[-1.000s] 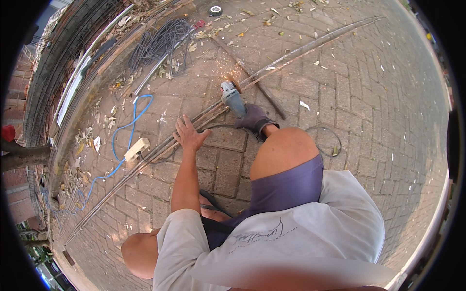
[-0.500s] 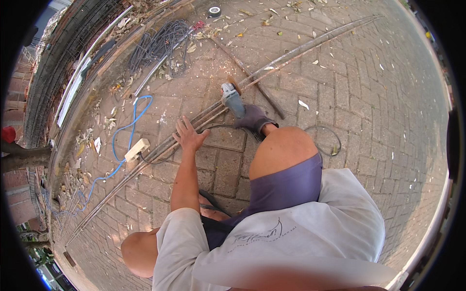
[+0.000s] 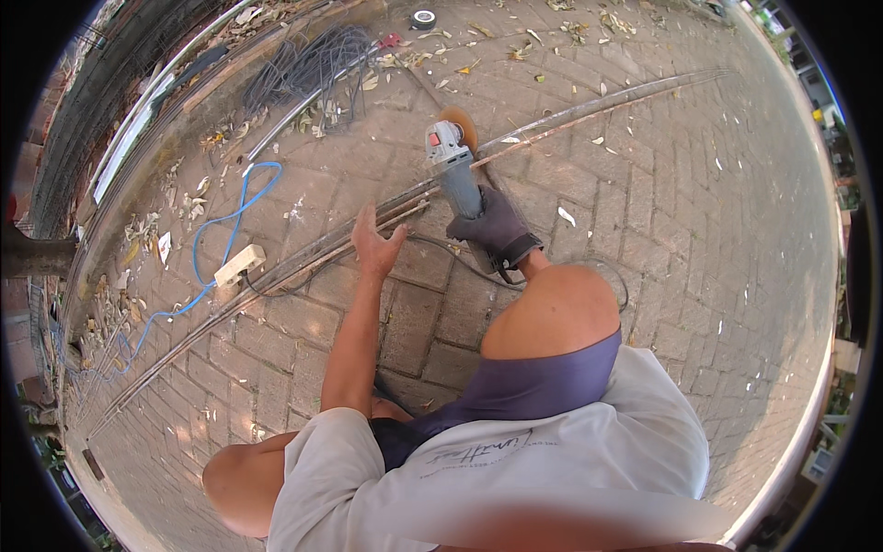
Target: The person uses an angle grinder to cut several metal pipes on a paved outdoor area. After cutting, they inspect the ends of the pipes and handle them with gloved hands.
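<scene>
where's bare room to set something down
Mostly bare: the paving right of the right knee, and a smaller patch between left forearm and that knee. Crowded: around the angle grinder and metal bars, and leftward, with power strip and wire bundle.

I count two hands of mine, one bare left hand (image 3: 375,250) and one right hand (image 3: 499,225) in one dark glove (image 3: 512,237); one angle grinder (image 3: 457,184) with one orange disc (image 3: 463,122), upper middle; one socket block (image 3: 239,265) and one blue cable (image 3: 241,212), left; one tape roll (image 3: 423,26), top; one wire tangle (image 3: 299,74), upper left; bars (image 3: 317,258) too bunched to count.
</scene>
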### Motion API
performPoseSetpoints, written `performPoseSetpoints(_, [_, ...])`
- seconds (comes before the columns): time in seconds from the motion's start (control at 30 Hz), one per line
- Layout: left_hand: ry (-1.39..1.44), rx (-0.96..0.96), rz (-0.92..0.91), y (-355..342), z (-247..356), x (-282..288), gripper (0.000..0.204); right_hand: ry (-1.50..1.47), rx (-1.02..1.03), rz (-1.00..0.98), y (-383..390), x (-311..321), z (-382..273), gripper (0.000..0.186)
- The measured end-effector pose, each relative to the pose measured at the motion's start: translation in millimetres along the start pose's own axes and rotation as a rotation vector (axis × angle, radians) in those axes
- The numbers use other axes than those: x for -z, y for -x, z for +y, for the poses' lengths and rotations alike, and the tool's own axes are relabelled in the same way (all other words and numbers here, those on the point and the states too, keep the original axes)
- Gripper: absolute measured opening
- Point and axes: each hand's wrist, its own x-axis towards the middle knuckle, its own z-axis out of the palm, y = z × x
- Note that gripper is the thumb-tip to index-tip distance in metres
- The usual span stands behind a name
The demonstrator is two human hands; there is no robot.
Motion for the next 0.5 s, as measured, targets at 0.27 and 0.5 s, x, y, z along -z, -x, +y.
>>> performPoseSetpoints(0.27, [1.373, 0.135, -0.347, 3, 176, -64, 0.051, -0.152, -0.006, 0.189, 11, 29, 5, 0.057])
performPoseSetpoints(0.5, [1.347, 0.338, -0.409, 20, 212, -99, 0.033, -0.025, -0.008, 0.357, 47, 54, 28, 0.053])
